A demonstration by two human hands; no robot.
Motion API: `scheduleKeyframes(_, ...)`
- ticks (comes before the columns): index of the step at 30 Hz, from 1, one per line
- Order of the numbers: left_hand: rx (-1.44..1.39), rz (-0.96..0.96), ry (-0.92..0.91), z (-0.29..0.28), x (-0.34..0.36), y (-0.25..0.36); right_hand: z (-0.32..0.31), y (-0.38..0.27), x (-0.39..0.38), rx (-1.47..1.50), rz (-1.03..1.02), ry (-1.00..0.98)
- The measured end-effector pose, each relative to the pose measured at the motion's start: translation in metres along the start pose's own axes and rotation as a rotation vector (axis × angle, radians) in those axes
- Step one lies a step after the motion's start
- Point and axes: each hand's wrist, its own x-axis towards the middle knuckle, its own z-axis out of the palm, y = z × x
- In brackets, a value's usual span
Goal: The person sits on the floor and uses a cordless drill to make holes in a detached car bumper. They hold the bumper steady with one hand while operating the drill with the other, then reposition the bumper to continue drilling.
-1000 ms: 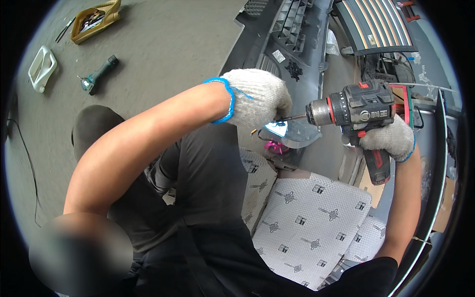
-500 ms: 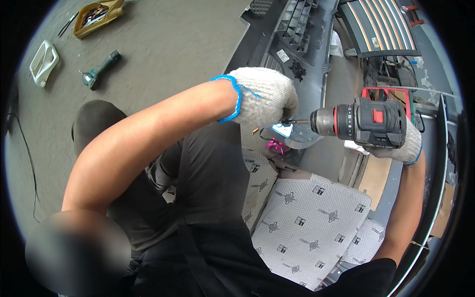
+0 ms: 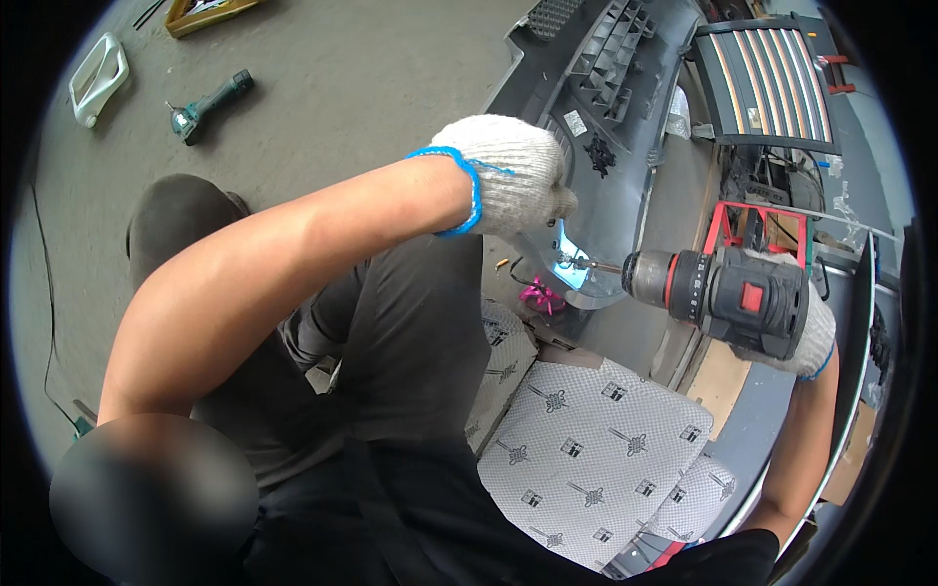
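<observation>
- One white plastic looped piece [image 3: 115, 82] lies on the grey floor [image 3: 362, 68], well apart from both hands.
- To its right lies a teal-and-black handheld power tool [image 3: 210, 107], untouched.
- The left hand [image 3: 503, 176], in a white knitted glove with a blue cuff, curls its fingers inward near the tip of a slim metal drill bit [image 3: 606, 267]. The glove hides the grasp; whether anything is pinched cannot be told.
- Caution: loose blue yarn [image 3: 496, 170] trails from that cuff. If the hand drifts onto a turning bit, yarn or knit could wind in.
- The bit points left, its tip in front of a bright blue-white patch [image 3: 565, 242]; contact cannot be confirmed. Caution: a tilted push could make the tip skid toward the fingers.
- A large dark grey moulded panel [image 3: 635, 186] with a slatted grille lies beyond the bit.
- The black cordless drill [image 3: 743, 298], with red accents and a metal chuck, is at right, held up by the right hand [image 3: 819, 327] in a similar glove. The trigger finger is hidden. Caution: if the bit binds, a slack grip could let the body twist.
</observation>
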Motion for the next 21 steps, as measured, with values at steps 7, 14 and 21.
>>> scheduleKeyframes(7,-0.027,0.028,0.021,0.001,0.003,-0.004,0.001,-0.014,-0.001,0.016,-0.011,0.053)
scheduleKeyframes(14,0.022,0.214,0.223,0.012,-0.002,-0.009,0.0,0.042,0.001,-0.651,-0.478,0.074)
scheduleKeyframes(21,0.218,0.556,0.192,0.015,-0.004,0.004,-0.009,0.031,0.008,-0.524,-0.355,0.181)
